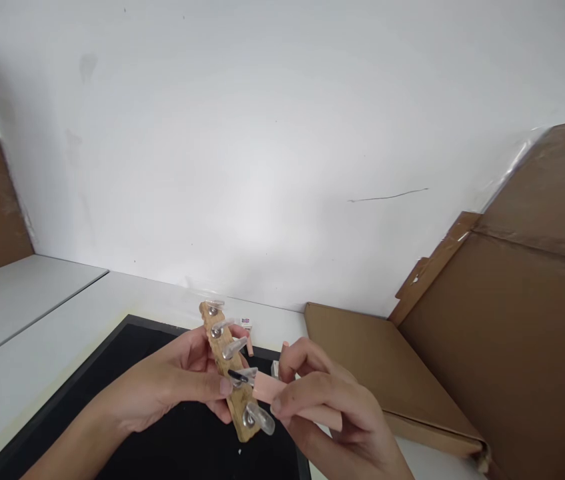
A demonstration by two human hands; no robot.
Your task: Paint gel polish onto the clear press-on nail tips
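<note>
My left hand (177,380) is closed around a strip of wood (232,400), held tilted above a black mat. Several clear false nail tips (235,347) stick out from the strip on round metal-looking mounts. A pink nail polish brush (268,387) is pinched between the thumb and fingers of my right hand (332,400). Its dark bristle end lies against one clear tip near my left thumb. Part of the pink handle is hidden by my fingers. A small pink piece (285,347) shows beside my curled right finger; whether I hold it I cannot tell.
The black mat (162,440) covers part of a white table (37,333). A small pink tube (249,345) and a small white packet (246,323) lie behind my hands. At the right is a flat cardboard box (352,333) by a cardboard wall (522,320). A white wall (262,133) rises behind.
</note>
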